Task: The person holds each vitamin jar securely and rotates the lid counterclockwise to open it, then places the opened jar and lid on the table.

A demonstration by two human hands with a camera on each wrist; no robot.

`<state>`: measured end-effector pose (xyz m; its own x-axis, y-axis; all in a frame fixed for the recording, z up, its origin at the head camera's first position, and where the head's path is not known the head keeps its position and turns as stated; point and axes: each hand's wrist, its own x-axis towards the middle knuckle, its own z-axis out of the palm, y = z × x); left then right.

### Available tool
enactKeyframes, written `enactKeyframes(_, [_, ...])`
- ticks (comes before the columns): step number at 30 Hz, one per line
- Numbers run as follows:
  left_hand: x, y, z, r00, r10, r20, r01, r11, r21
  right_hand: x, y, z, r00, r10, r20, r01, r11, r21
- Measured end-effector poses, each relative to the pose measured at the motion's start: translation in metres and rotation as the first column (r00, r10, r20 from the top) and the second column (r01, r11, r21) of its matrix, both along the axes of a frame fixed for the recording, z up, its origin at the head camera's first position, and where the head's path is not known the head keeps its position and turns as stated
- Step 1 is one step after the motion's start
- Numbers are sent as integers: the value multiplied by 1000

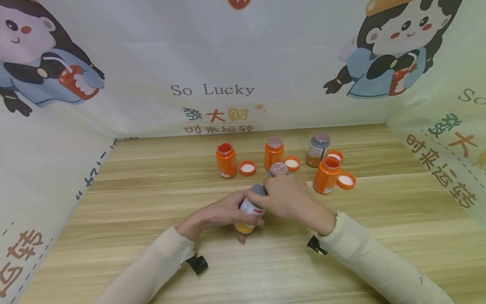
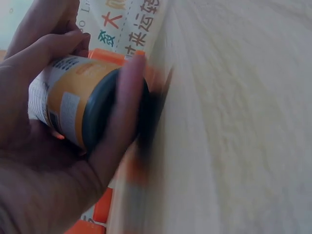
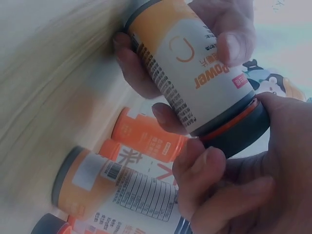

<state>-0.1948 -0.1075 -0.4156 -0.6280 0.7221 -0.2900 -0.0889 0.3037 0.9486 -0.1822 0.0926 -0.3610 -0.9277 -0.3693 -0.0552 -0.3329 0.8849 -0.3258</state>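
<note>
A grey vitamin bottle [image 1: 247, 219] with a white and orange label is tilted above the table. My left hand [image 1: 224, 209] grips its body, fingers and thumb wrapped round it. At its upper end, my right hand [image 1: 290, 198] pinches the dark grey cap [image 3: 239, 126]. A thin orange-red band shows between cap and bottle in the right wrist view. Just behind the right hand stands another grey bottle [image 1: 279, 169], capless, with a patterned seal over its mouth; the hand hides its lower part in the head view.
Three orange bottles, at left [image 1: 226, 162], middle [image 1: 274, 156] and right [image 1: 325, 177], stand capless on the wooden table [image 1: 152, 169]. A further grey bottle [image 1: 317, 151] stands at the back right. Several orange caps, one [image 1: 247, 168] beside the left bottle, lie with white insides up.
</note>
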Motion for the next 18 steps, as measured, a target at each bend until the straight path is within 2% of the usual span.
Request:
enactKeyframes(1, [0,0,-1,999,-10,31,9,1000,10,0,0,0,1000,3,4,-3,1000,-5])
enactKeyframes(3, [-2,-2,-3,998,-28,52,28,999,18,-1,1,-1,1000,17,18,-16,1000,-26])
enactKeyframes(9, [-6,-5,-7,995,-74,69,71,996,48,-4,1,-3,996,71,51,-65,993,-102])
enactKeyframes(13, [-7,-6,-9,995,-84,52,80,994,73,-6,1,-5,994,105,15,-102,988,-117])
enactKeyframes(15, [-8,-6,-10,996,-77,48,72,994,83,-7,1,-6,989,146,-30,-148,981,-126])
enactKeyframes(16, [-8,-7,-11,996,-70,48,66,994,87,-7,2,-7,972,218,-90,-225,971,-81])
enactKeyframes(17, [-8,-7,-12,997,-62,49,58,994,91,-7,4,-9,944,288,-159,-297,954,-35])
enactKeyframes(18, [-8,-7,-12,997,-56,50,51,994,95,-7,5,-11,900,365,-238,-369,929,31])
